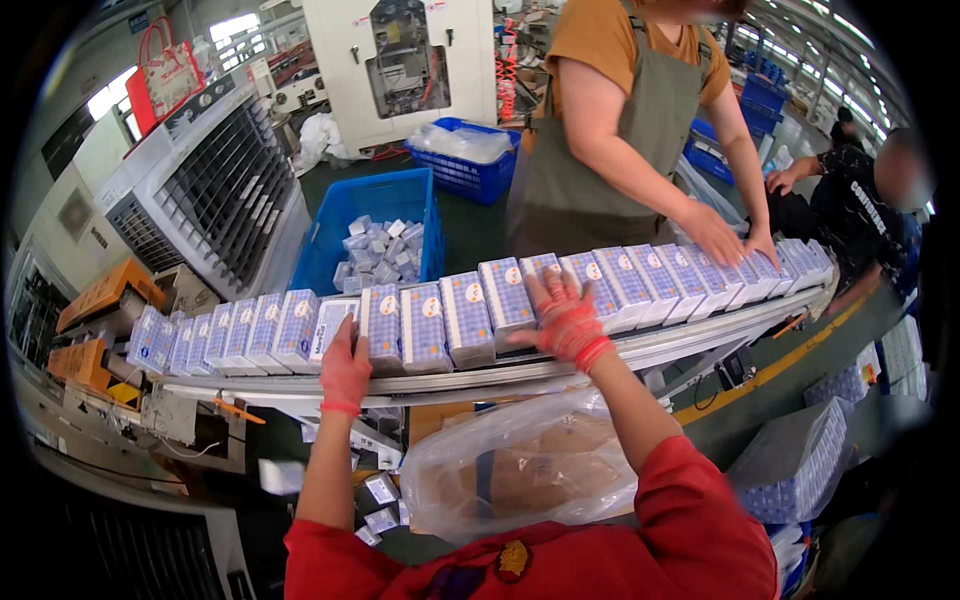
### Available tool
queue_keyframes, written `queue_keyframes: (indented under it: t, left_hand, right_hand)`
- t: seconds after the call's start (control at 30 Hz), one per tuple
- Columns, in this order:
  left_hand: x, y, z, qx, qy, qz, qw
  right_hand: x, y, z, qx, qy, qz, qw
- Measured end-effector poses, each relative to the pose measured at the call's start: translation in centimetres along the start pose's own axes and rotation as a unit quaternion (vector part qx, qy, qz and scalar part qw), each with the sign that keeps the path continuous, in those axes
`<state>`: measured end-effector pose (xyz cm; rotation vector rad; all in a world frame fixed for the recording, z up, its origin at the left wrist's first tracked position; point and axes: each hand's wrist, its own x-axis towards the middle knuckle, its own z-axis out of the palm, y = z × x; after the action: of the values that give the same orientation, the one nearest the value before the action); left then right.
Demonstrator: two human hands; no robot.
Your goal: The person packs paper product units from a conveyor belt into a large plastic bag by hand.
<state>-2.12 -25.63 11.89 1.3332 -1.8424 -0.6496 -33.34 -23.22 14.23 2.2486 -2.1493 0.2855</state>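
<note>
A long row of blue-and-white checked tissue packs (467, 318) stands upright on a narrow conveyor (480, 378) across my front. Both my hands wear red mesh gloves. My left hand (345, 372) rests against a pack (330, 325) whose printed face differs from its neighbours; its fingers point up along the pack's right edge and look stretched out. Further right, my right hand (568, 322) lies with spread fingers over the front and top of the packs, holding none. Across the conveyor, a co-worker's hands (735, 240) touch packs toward the right end.
Behind the row, a blue crate (370, 190) holds small wrapped packs. A clear plastic bag (520, 460) hangs below the conveyor, near loose packs (380, 490). An air cooler (210, 190) stands at left; bundled packs (795, 460) lie at right. Another person (860, 200) is at far right.
</note>
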Motion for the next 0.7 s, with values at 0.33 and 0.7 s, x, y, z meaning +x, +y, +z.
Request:
queue_keyframes:
  t: [0.33,0.7]
  left_hand:
    - [1.6,-9.1,-1.2,0.285,-0.002,0.085,0.955]
    - [1.7,-1.3,-0.7,0.46,-0.094,-0.158,0.869]
  right_hand:
    - [2.1,-10.3,3.3,0.071,0.088,-0.132,0.985]
    - [-3.7,7.6,0.7,0.074,0.249,-0.16,0.952]
